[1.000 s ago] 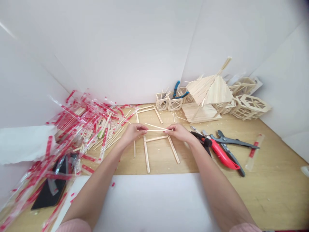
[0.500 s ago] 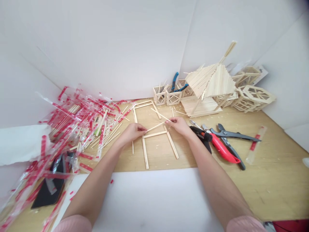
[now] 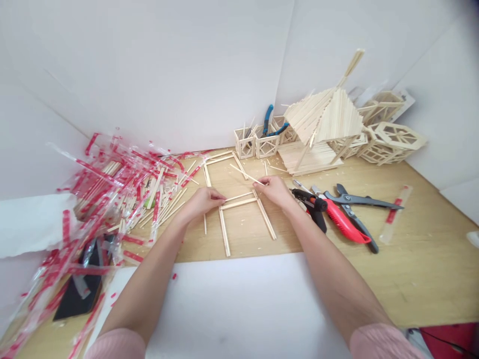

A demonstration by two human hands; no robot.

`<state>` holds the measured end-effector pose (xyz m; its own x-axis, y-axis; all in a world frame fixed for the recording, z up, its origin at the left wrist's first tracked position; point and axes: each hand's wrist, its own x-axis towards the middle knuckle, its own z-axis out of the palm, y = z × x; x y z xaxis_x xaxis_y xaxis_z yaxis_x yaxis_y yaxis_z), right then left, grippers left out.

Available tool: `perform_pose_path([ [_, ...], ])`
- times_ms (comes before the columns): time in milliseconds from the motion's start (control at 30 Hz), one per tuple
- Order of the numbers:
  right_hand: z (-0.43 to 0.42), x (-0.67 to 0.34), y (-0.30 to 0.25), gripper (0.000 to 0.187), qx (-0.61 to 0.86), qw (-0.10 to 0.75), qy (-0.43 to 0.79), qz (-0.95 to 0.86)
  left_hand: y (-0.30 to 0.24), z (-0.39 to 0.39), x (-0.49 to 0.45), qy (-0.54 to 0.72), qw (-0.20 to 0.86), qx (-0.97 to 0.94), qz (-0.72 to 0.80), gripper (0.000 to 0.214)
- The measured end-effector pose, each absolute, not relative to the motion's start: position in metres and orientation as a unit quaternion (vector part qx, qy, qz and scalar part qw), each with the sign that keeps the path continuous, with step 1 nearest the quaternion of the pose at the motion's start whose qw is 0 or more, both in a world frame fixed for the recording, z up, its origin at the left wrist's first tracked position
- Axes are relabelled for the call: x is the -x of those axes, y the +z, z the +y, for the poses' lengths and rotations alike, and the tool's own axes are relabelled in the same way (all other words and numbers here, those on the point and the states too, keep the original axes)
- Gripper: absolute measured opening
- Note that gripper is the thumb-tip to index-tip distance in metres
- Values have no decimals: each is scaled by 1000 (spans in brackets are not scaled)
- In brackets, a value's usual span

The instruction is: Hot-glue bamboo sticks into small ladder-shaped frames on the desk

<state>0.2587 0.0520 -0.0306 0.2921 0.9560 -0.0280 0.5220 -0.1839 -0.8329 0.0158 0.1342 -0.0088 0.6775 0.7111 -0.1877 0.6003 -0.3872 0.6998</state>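
My left hand [image 3: 205, 202] pinches the near end of a thin wooden stick [image 3: 239, 196], which runs just behind and almost parallel to the crossbar [image 3: 238, 203] of an H-like stick frame. Whether stick and crossbar touch, I cannot tell. Between the fingertips of my right hand [image 3: 276, 190] is another wooden stick [image 3: 245, 174], slanting up to the left. That hand is close to the frame's right leg [image 3: 266, 218]; the left leg [image 3: 224, 232] lies below my left hand. A second stick frame [image 3: 219, 159] lies farther back, its left side reaching toward my left hand.
Loose sticks and red-and-clear wrappers [image 3: 108, 174] pile up at the left, near a dark phone-like slab [image 3: 80, 289]. At the right lie a glue gun [image 3: 312, 202], a red-handled tool [image 3: 346, 222] and shears [image 3: 364, 200]. Behind stand a stick house [image 3: 325, 119], stick boxes [image 3: 267, 146] and blue-handled pliers [image 3: 268, 119].
The stick in my left hand has come closer to the crossbar and lies more in line with it. My right hand keeps its stick. The whole view has shifted slightly.
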Motion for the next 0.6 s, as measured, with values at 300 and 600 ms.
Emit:
perform_pose_path([
  [300, 49, -251, -26, 36, 664, 381, 302, -568, 5, 138, -10, 84, 332, -842, 417, 24],
  [600, 43, -248, -13, 20, 661, 221, 129, -706, 42, 156, 38, 173, 126, -813, 541, 20],
])
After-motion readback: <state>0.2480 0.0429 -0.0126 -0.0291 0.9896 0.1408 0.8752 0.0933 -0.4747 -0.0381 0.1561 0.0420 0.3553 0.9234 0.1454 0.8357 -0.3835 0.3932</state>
